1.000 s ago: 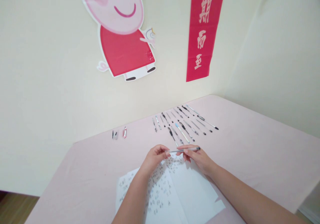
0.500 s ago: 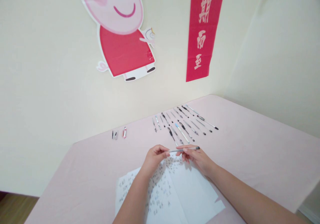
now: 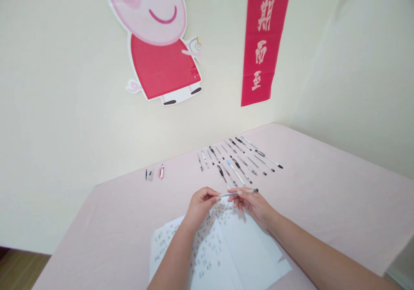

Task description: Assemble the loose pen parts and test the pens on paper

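Note:
A thin clear pen with a dark end lies level between both my hands, just above the table. My right hand grips its barrel with curled fingers. My left hand pinches the pen's tip end between thumb and fingertips; whether a cap is there I cannot make out. Under the hands lie white paper sheets covered with small scribbled marks.
A row of several pens lies on the pink table beyond my hands. Two small capped items sit to the left near the wall. A cartoon pig cutout and a red banner hang on the wall.
The pen and both hands have stayed almost still, lifting only slightly.

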Demonstrator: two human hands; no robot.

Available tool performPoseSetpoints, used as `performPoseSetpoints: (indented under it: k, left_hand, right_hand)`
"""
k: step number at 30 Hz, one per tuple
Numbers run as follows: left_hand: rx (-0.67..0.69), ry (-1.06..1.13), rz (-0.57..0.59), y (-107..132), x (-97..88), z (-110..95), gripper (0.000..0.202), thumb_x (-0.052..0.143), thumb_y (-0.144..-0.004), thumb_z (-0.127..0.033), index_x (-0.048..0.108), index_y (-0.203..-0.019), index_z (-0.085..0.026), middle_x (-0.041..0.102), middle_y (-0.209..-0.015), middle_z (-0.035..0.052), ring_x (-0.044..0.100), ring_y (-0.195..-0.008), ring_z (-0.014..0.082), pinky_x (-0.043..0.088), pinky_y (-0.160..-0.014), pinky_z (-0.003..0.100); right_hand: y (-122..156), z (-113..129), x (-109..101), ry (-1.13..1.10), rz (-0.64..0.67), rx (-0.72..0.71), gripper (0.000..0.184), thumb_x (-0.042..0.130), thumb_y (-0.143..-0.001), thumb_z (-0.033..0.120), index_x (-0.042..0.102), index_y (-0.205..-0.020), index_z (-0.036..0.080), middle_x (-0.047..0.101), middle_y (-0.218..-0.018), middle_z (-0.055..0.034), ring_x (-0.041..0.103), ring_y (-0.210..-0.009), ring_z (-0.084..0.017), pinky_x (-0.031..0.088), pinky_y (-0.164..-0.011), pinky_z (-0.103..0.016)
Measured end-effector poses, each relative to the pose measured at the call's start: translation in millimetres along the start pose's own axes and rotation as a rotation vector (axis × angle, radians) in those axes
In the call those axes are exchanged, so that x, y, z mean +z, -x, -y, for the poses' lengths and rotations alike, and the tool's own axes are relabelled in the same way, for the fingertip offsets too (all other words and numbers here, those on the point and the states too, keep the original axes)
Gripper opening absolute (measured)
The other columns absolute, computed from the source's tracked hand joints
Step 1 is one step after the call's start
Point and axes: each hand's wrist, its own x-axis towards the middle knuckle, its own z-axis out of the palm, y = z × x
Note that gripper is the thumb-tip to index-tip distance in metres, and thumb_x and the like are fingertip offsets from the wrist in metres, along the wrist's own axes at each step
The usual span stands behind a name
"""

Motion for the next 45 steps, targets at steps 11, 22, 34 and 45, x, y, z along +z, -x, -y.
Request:
performPoseSetpoints:
  k: [11, 22, 34, 45]
  left_hand:
    - [-0.01, 0.016, 0.04, 0.7, -1.0, 0.1, 0.015, 0.072, -0.063, -0.024, 0.064, -0.072, -0.015, 0.063, -0.069, 0.001, 0.055, -0.064, 0.0114, 0.04, -0.062, 0.023]
    - [-0.095, 0.013, -0.131, -3.0, -19.5, 5.8, 0.027, 0.069, -0.065, -0.03, 0.061, -0.087, -0.019, 0.058, -0.072, -0.0009, 0.054, -0.062, 0.0095, 0.04, -0.058, 0.02]
    - [0.058, -0.355, -0.28, -13.1, -37.1, 30.1, 0.022, 0.054, -0.074, -0.031, 0.061, -0.088, -0.016, 0.061, -0.072, 0.0019, 0.053, -0.064, 0.0128, 0.041, -0.059, 0.025]
    - [0.132, -0.55, -0.219, -12.2, -40.5, 29.1, 0.02, 0.052, -0.075, -0.027, 0.064, -0.088, -0.017, 0.065, -0.082, 0.0046, 0.057, -0.074, 0.0174, 0.043, -0.07, 0.03]
  right_hand:
    - [-0.5, -1.7, 1.1, 0.106, 0.023, -0.023, 0.031, 0.062, -0.074, 0.039, 0.068, -0.092, 0.014, 0.064, -0.074, -0.0056, 0.052, -0.057, -0.011, 0.037, -0.048, -0.022]
    - [-4.0, 5.6, -17.4, 0.211, -0.163, -0.132, 0.027, 0.065, -0.072, 0.036, 0.067, -0.091, 0.016, 0.052, -0.064, 0.0013, 0.04, -0.052, -0.008, 0.03, -0.048, -0.021]
    - [-6.3, 3.6, -10.3, 1.287, 0.055, -0.469, 0.03, 0.042, -0.086, 0.018, 0.065, -0.104, 0.019, 0.061, -0.084, -0.0067, 0.055, -0.076, -0.016, 0.041, -0.07, -0.028]
    - [-28.1, 8.8, 24.8, 1.842, 0.201, -0.356, 0.028, 0.037, -0.09, 0.018, 0.062, -0.101, 0.014, 0.061, -0.084, -0.0097, 0.054, -0.08, -0.018, 0.037, -0.069, -0.027]
